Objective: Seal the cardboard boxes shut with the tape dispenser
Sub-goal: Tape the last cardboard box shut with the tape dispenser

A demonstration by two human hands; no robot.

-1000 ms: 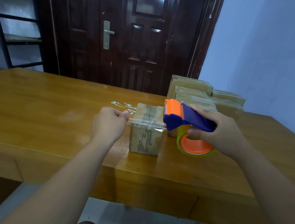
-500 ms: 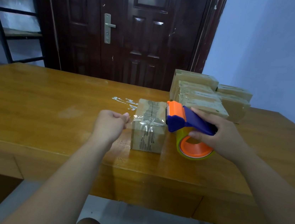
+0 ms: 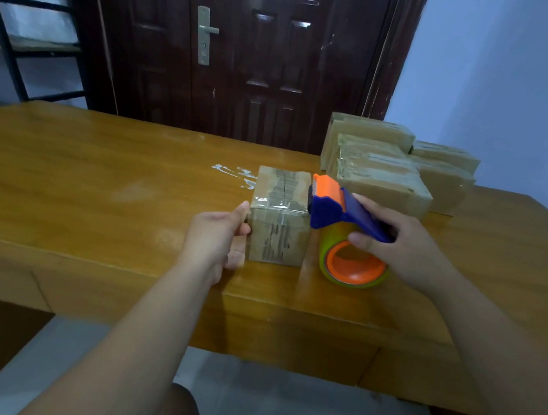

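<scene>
A small cardboard box (image 3: 279, 225) stood near the front edge of the wooden counter (image 3: 96, 185), with clear tape across its top and down its near face. The left grip (image 3: 215, 234) lay against the box's left side, thumb up by the top edge. I could not tell whether its bent fingers pinched the tape or only pressed on the cardboard. The right grip (image 3: 399, 246) was wrapped around the blue handle of the tape dispenser (image 3: 341, 212). The dispenser's orange head touched the box's upper right edge, and its tape roll (image 3: 351, 265) hung just beside the box, low over the counter. A stack of taped boxes (image 3: 380, 175) sat behind, towards the far right. Shiny tape scraps (image 3: 235, 175) lay on the counter just left of the small box.
</scene>
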